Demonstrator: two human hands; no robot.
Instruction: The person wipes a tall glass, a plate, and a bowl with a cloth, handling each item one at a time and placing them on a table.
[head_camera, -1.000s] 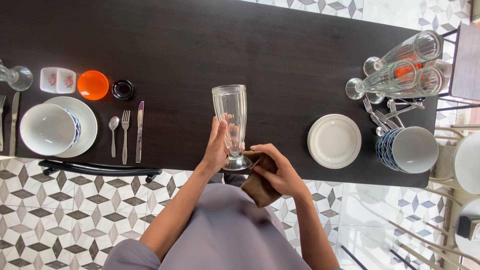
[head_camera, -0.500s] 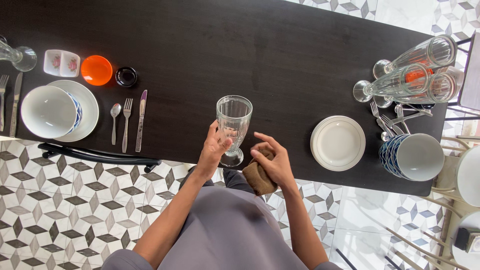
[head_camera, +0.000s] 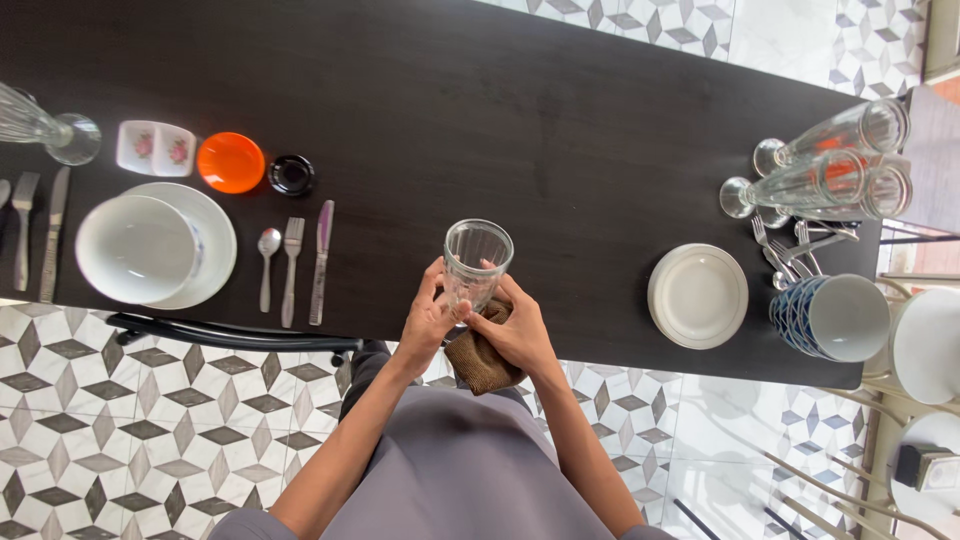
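Tilting mouth-up toward the camera, the tall glass (head_camera: 476, 260) is being gripped by both hands (head_camera: 428, 322) (head_camera: 520, 330), now less upright than before, right fingers also clamping a brown cloth (head_camera: 482, 358)

On the dark surface (head_camera: 600, 120), a white bowl (head_camera: 135, 248) is seen; right of it a spoon (head_camera: 267, 262), fork (head_camera: 291, 268) and knife (head_camera: 320, 258) are laid.

Glass (head_camera: 474, 262) base hidden by hands; cloth (head_camera: 482, 358) partly covered.

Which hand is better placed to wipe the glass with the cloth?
Probably the right hand: it already holds the brown cloth against the glass, while the left hand grips the glass.
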